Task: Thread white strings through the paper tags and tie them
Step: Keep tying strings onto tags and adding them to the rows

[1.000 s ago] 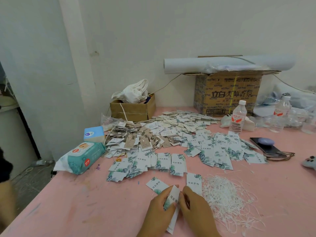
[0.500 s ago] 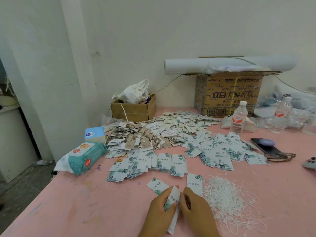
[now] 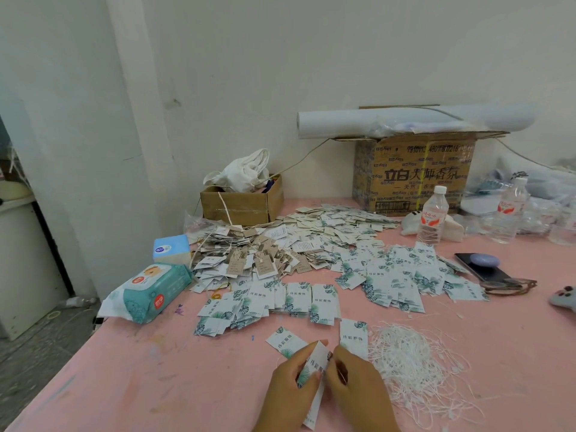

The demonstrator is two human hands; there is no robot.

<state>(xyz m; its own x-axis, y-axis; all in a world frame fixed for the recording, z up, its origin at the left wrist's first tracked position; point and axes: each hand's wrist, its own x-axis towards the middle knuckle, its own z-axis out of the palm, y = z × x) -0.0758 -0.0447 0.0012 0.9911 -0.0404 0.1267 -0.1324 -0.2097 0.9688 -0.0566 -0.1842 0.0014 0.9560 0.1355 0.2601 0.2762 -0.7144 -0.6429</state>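
At the near edge of the pink table, my left hand grips a small stack of white leaf-print paper tags held upright. My right hand pinches at the top of that stack, with a thin white string by its fingers. A loose pile of white strings lies just right of my hands. Single tags lie flat beyond my fingers, and rows of tags spread further back.
A heap of strung brown tags sits mid-table. A wet-wipes pack and tissue box lie left. Two cardboard boxes, water bottles, a phone and glasses stand behind and right.
My hands have stayed at the tag stack with only slight finger movement. A dark figure at the left edge a second ago has left the view.
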